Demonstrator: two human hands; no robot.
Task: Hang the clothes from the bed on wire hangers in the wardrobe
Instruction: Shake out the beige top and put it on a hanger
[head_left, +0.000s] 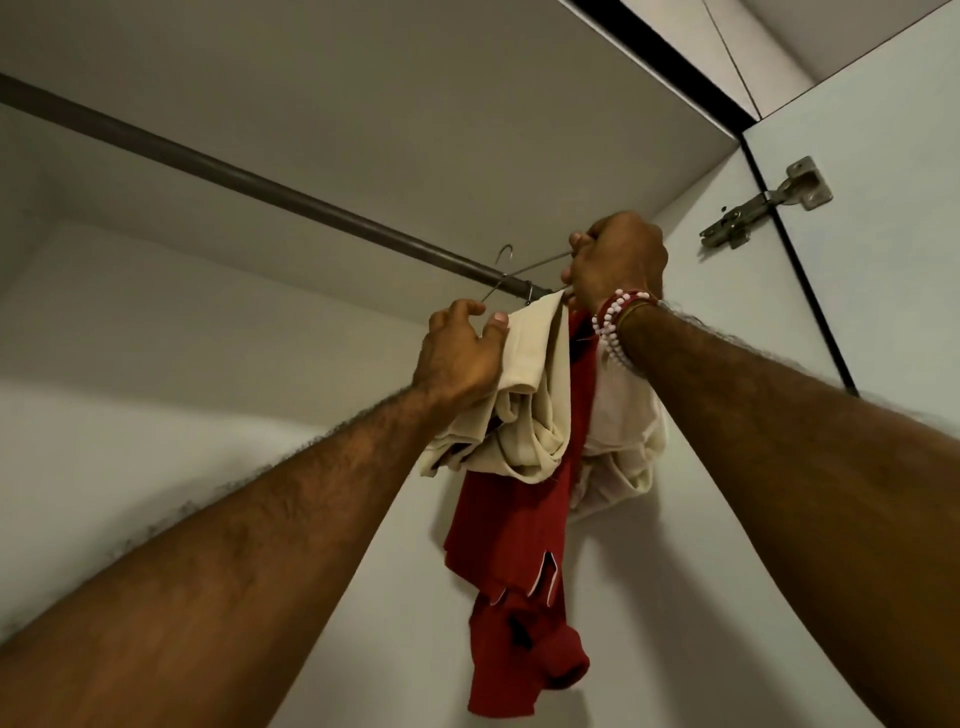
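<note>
I look up into the wardrobe at a dark rail (218, 169). A thin wire hanger (524, 270) is at the rail's right end, its hook just above the rail. My right hand (618, 262), with bead bracelets on the wrist, is shut on the hanger's right end. My left hand (457, 353) grips the left end of the hanger together with a beige garment (530, 400) draped over it. A red garment (519, 545) hangs below and behind the beige one, and a second pale cloth (623, 441) bunches under my right wrist.
The wardrobe's white top panel (415, 104) is close above the rail. The right side wall (727, 312) stands next to my right hand. A metal door hinge (763, 205) sits on the open door edge at the upper right.
</note>
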